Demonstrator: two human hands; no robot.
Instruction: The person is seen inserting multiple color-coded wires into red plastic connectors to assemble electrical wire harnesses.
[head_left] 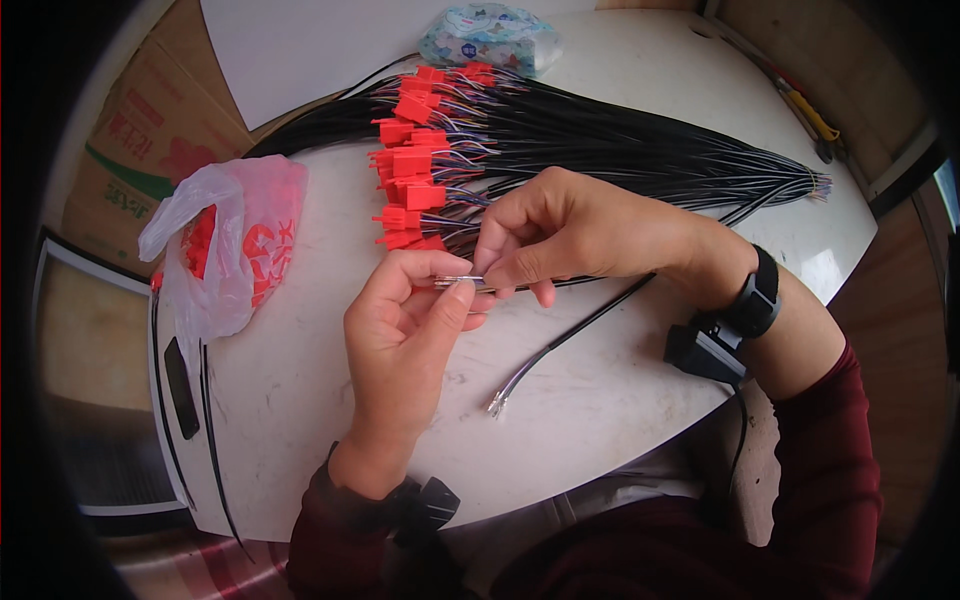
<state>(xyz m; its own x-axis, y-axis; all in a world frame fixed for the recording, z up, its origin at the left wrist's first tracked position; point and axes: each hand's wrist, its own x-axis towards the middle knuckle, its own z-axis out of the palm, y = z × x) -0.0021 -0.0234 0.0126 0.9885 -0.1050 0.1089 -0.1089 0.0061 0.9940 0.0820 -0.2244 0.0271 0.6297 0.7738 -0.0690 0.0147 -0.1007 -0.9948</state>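
My left hand pinches a few thin wires with metal terminals at their ends, between thumb and forefinger. Close against it, my right hand grips the same wires a little further back, thumb against its bent fingers. A black cable lies below my right hand, its stripped wires ending in shiny terminals on the white table. Behind both hands spreads a thick bundle of black cables. Red plastic connectors are fitted on many of their left ends. My fingers partly hide the held wires.
At the left stands a thin plastic bag with red pieces inside. A flat dark object lies near the left edge. Behind the cables is a blue patterned soft pack. A yellow-handled tool rests far right, a cardboard box far left.
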